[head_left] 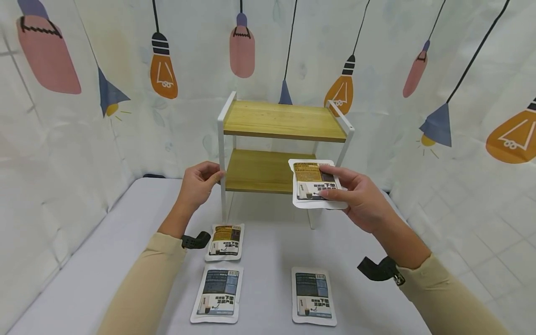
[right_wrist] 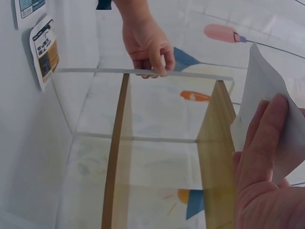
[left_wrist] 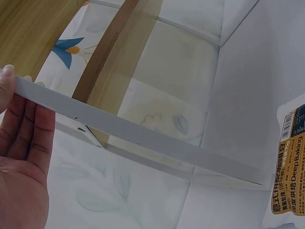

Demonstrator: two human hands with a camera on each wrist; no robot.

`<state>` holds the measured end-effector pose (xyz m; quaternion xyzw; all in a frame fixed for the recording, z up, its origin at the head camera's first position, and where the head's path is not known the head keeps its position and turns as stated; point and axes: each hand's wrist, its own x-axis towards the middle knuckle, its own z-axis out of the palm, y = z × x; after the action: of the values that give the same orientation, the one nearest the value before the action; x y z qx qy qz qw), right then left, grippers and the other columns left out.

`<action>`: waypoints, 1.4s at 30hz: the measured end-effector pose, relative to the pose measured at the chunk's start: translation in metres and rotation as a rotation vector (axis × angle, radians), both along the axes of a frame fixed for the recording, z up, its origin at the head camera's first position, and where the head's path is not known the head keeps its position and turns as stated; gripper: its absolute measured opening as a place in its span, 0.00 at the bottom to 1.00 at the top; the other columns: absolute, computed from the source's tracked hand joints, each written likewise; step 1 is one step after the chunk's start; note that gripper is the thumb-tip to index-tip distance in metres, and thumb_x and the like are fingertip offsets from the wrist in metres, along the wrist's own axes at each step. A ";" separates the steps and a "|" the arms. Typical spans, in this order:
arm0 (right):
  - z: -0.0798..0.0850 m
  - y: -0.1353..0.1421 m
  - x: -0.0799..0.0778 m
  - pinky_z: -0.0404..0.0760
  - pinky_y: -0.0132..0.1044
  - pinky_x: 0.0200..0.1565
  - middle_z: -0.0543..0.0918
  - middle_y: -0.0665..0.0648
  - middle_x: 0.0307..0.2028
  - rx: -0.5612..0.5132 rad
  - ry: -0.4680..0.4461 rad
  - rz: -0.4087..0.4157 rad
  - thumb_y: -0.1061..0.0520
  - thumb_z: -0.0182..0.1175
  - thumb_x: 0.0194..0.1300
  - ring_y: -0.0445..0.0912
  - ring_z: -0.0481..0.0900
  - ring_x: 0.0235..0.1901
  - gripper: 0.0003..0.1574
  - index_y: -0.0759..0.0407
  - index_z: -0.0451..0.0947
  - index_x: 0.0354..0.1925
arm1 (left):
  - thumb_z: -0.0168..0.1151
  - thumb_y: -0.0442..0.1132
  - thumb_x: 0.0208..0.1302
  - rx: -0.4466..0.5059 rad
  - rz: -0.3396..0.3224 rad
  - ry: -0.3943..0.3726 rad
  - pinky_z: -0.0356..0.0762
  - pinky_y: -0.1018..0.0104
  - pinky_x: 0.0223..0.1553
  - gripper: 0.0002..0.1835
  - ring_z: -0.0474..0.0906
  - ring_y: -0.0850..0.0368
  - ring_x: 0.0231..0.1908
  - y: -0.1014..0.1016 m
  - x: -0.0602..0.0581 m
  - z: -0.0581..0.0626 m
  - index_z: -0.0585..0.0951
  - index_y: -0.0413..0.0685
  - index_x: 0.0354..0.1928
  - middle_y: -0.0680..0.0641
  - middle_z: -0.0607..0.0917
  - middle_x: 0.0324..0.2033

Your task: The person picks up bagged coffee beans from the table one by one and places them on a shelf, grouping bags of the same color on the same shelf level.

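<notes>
A small two-tier shelf (head_left: 284, 122) with wooden boards and a white metal frame stands on the table. My left hand (head_left: 200, 187) pinches its left front post (left_wrist: 124, 125) between thumb and fingers, near the lower board. On the right, my right hand (head_left: 363, 199) holds a white coffee packet (head_left: 309, 176) with a brown-and-black label, thumb on the front and several fingers behind it. That packet is raised in front of the lower board's right end, overlapping it in the head view. Its plain white back (right_wrist: 274, 100) faces the right wrist camera.
A brown-labelled coffee packet (head_left: 225, 241) lies near the shelf's left front leg. Closer to me are two blue-labelled packets, one at left (head_left: 217, 292) and one at right (head_left: 313, 297). A printed curtain (head_left: 192, 116) surrounds the white table (head_left: 264, 251).
</notes>
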<state>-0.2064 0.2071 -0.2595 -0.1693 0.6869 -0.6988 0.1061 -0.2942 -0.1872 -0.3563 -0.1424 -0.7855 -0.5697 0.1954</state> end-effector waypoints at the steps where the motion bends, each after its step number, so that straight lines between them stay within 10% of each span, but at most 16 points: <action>1: 0.001 0.000 0.000 0.86 0.34 0.50 0.66 0.57 0.67 -0.003 0.003 0.002 0.70 0.61 0.70 0.47 0.83 0.53 0.39 0.52 0.68 0.75 | 0.67 0.45 0.70 0.000 -0.003 0.003 0.82 0.75 0.40 0.15 0.82 0.62 0.35 0.000 0.000 0.000 0.85 0.41 0.48 0.50 0.87 0.37; 20: 0.017 0.002 -0.009 0.86 0.36 0.53 0.68 0.59 0.66 -0.059 0.032 0.002 0.68 0.60 0.71 0.49 0.83 0.55 0.36 0.51 0.70 0.73 | 0.67 0.47 0.69 -0.002 0.018 -0.002 0.82 0.75 0.39 0.15 0.82 0.61 0.35 0.000 0.000 0.000 0.86 0.42 0.48 0.57 0.85 0.35; 33: 0.029 0.004 -0.020 0.86 0.36 0.51 0.72 0.61 0.62 -0.101 0.043 0.002 0.69 0.61 0.71 0.49 0.86 0.53 0.36 0.53 0.70 0.73 | 0.66 0.42 0.71 0.007 -0.003 -0.019 0.81 0.76 0.40 0.14 0.82 0.62 0.36 0.000 0.002 0.001 0.85 0.39 0.51 0.41 0.87 0.41; 42: 0.037 0.004 -0.026 0.86 0.37 0.52 0.72 0.58 0.63 -0.102 0.012 -0.033 0.66 0.64 0.70 0.49 0.85 0.54 0.36 0.50 0.72 0.72 | 0.67 0.45 0.70 0.005 -0.003 0.007 0.82 0.75 0.40 0.15 0.82 0.62 0.35 0.000 0.000 -0.001 0.86 0.41 0.49 0.55 0.86 0.36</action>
<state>-0.2328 0.2112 -0.2230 -0.1671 0.6538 -0.7334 0.0816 -0.2942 -0.1869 -0.3577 -0.1449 -0.7831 -0.5715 0.1978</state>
